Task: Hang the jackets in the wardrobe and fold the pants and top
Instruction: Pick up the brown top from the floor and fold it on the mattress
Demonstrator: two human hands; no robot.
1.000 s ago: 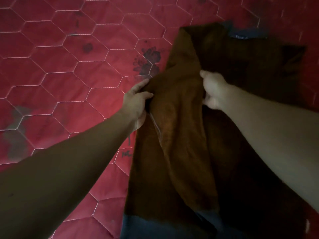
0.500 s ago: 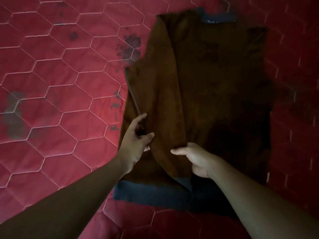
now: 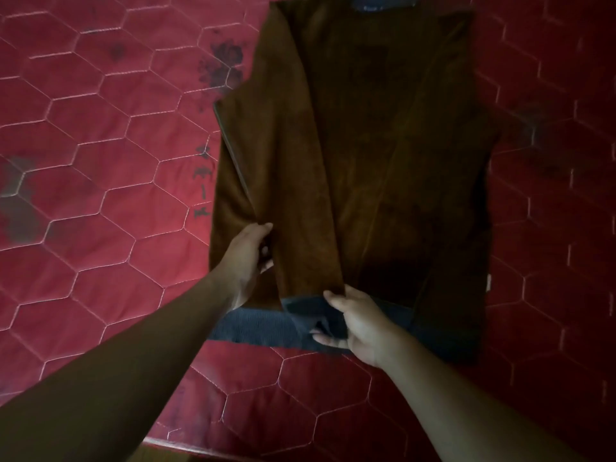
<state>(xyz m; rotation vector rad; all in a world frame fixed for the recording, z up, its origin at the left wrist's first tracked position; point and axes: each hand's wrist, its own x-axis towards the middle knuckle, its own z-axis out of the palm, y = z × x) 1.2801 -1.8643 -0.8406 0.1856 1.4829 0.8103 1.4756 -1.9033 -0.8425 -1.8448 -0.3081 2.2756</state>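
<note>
Brown top (image 3: 383, 145) lies flat on the red quilted bed (image 3: 100, 211), centre to upper right of frame. Its long axis runs from the grey collar (image 3: 383, 1) at the top edge down to the grey ribbed hem (image 3: 253, 328) by the hands. Left hand (image 3: 246, 258) grips the folded-in left panel (image 3: 300, 195) at mid-length; right hand (image 3: 356, 325), lower centre and at the hem, pinches that panel's grey end. Cloth looks velvety and limp in dim light.

A brown jacket (image 3: 366, 145), suede-like with a grey ribbed hem (image 3: 253, 328) and grey collar (image 3: 383, 3), lies flat and lengthwise on the red quilt (image 3: 100, 195), collar at the far end. One sleeve (image 3: 300, 161) is folded down its front. The left hand (image 3: 246, 258) grips the sleeve's edge and the right hand (image 3: 356, 325) pinches its grey cuff at the hem.
</note>
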